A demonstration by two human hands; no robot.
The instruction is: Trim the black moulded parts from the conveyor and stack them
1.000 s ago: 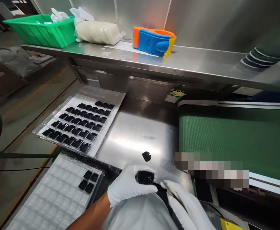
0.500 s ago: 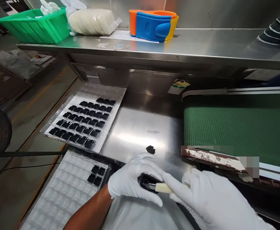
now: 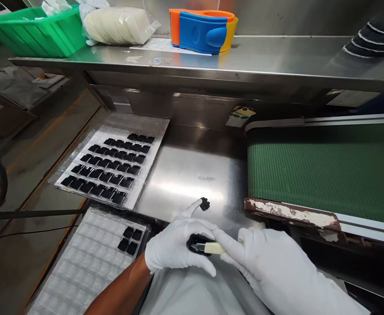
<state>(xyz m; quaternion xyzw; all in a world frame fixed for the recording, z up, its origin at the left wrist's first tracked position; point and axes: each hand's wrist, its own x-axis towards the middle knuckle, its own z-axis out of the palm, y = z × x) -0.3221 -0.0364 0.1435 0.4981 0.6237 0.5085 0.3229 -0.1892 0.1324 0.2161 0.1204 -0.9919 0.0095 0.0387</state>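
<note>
Stainless steel bench, your white-gloved left hand clenched on a black part, mostly hidden by your fingers, your gloved right hand pinching a cream-handled blade, tip hard to make out, small black piece just beyond your left forefinger

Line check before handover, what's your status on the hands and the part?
Left hand gripping black part, index fingertip by small black piece. Right hand holding cream-handled blade at that part. Clear blister tray beside left hand.
</note>
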